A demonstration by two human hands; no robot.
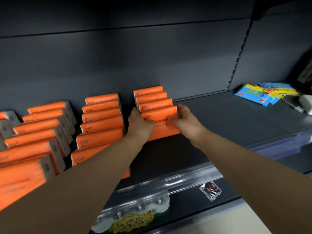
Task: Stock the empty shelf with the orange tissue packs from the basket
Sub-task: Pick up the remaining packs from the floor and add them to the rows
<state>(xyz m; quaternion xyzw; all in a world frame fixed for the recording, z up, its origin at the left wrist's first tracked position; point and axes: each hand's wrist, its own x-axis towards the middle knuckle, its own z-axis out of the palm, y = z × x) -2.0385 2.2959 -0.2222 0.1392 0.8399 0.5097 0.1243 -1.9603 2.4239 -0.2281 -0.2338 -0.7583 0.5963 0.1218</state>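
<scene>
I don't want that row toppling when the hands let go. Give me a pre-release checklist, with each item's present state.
1. Grip: left hand and right hand hold the front pack by its sides: ok.
2. Base of front pack flat on the shelf: cannot tell.
3. Lined up with the three packs behind: ok.
4. Gap to the neighbouring row on the left: ok.
5. Bare shelf ahead for more packs: ok.

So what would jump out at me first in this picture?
The bright orange tissue packs stand in rows across the left and middle of the dark shelf. The left hand and right hand grip the front pack of the rightmost row by its sides. Far right lie blue packets.
</scene>
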